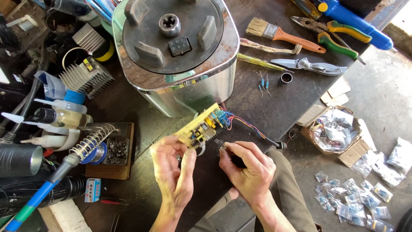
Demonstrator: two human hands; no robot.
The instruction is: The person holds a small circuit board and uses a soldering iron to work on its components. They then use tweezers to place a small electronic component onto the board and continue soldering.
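Note:
My left hand [173,171] grips a small yellow circuit board [201,126] by its near edge, tilted over the dark workbench [266,107]. Coloured wires [244,123] run from the board's blue connector toward the right. My right hand [246,165] pinches a small dark component [219,143] with thin leads, right beside the board's lower edge. Behind the board stands a large shiny metal appliance base [180,51] with a dark round top.
A soldering iron in its spring stand [92,144] and glue bottles [60,116] sit at left. A brush [281,34], pliers [330,30], and several loose resistors [263,85] lie at upper right. A cardboard box [334,133] and small bags [356,197] lie on the floor.

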